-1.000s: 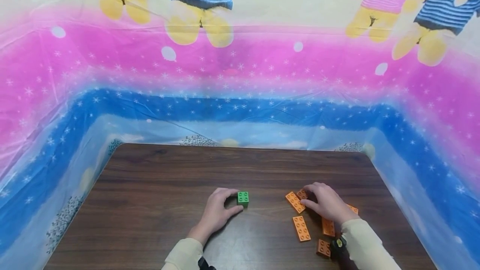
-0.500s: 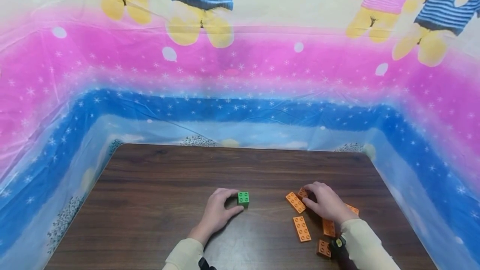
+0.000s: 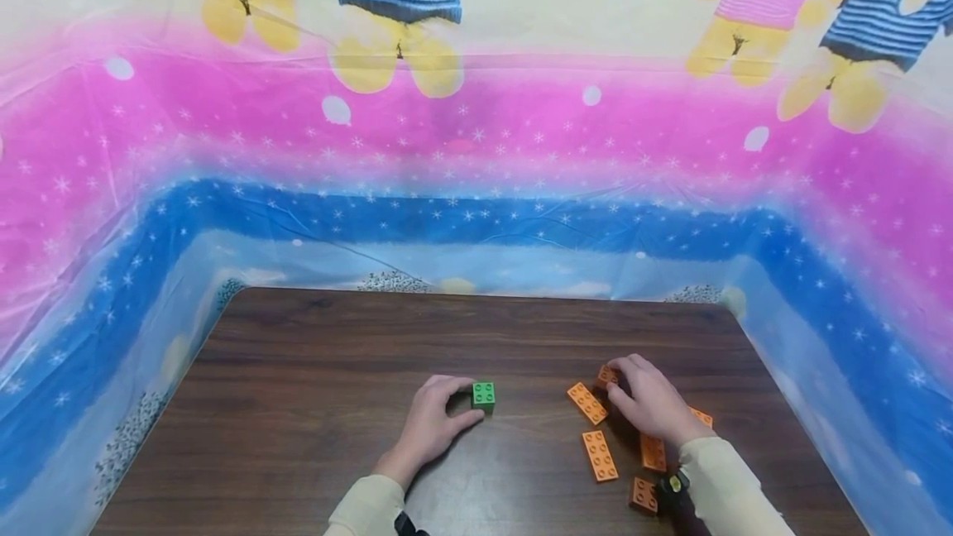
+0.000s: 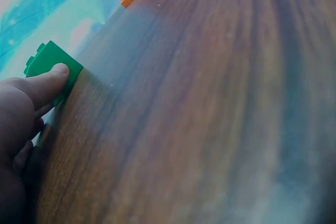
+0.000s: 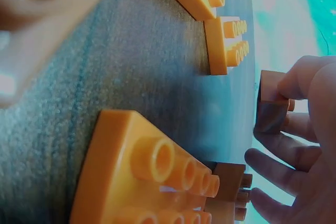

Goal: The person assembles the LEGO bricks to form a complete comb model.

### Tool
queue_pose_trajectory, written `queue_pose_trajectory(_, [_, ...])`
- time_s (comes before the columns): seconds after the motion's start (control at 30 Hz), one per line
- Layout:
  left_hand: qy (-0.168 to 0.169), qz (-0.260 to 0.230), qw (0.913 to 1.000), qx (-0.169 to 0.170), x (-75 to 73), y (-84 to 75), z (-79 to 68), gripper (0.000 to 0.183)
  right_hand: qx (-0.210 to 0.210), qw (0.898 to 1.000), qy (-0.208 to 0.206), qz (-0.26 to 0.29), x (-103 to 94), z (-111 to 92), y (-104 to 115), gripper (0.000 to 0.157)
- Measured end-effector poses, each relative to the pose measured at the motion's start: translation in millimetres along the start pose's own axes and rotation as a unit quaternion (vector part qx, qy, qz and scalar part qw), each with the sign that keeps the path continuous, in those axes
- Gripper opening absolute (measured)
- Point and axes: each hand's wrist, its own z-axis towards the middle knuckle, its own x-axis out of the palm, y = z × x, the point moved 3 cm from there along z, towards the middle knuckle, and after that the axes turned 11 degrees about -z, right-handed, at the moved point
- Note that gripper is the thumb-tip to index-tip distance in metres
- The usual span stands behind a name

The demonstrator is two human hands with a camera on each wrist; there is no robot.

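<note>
A small green toy building brick (image 3: 483,394) with studs on top stands on the table, pinched between thumb and fingers of my left hand (image 3: 428,420). In the left wrist view the thumb presses flat on the side of this green brick (image 4: 52,66). On the right side, my right hand (image 3: 649,399) pinches a brown brick (image 3: 606,376), just behind a longer orange brick (image 3: 586,403). The right wrist view shows thumb and index finger gripping the brown brick (image 5: 270,100), its studs toward the palm; the other fingers are spread apart.
Another long orange brick (image 3: 599,455) lies in front of the right hand. Beside the right wrist are an orange brick (image 3: 652,452), a brown brick (image 3: 644,495) and a partly hidden orange brick (image 3: 701,417). A printed cloth (image 3: 476,222) hangs around the wooden table (image 3: 313,354).
My right hand has shifted slightly back and to the right, taking the brown brick a little away from the orange brick. The left hand and green brick stay put.
</note>
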Motion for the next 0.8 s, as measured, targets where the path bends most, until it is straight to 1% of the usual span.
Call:
queue_pose_trajectory(0.13, [-0.004, 0.001, 1.0000, 0.009, 0.0, -0.3, 0.0, 0.039, 0.009, 1.000, 0.005, 0.013, -3.1, 0, 0, 0.040])
queue_pose_trajectory(0.3, [-0.003, 0.004, 0.9999, 0.012, 0.5, 0.0, -0.4, 0.039, 0.004, 1.000, -0.004, 0.024, -8.9, -2, 7, 0.041])
queue_pose_trajectory(0.5, [-0.006, 0.004, 1.0000, 0.007, 0.4, -0.1, 0.0, 0.040, -0.018, 0.998, -0.030, 0.050, -16.8, -1, 20, 0.039])
queue_pose_trajectory(0.6, [-0.006, 0.004, 0.9999, 0.009, 0.9, 0.1, -0.2, 0.039, -0.032, 0.997, -0.037, 0.065, -19.5, -1, 26, 0.038])
queue_pose_trajectory(0.8, [-0.006, 0.004, 0.9999, 0.010, 0.8, 0.6, 0.1, 0.039, -0.061, 0.993, -0.055, 0.088, -26.0, -2, 37, 0.040])
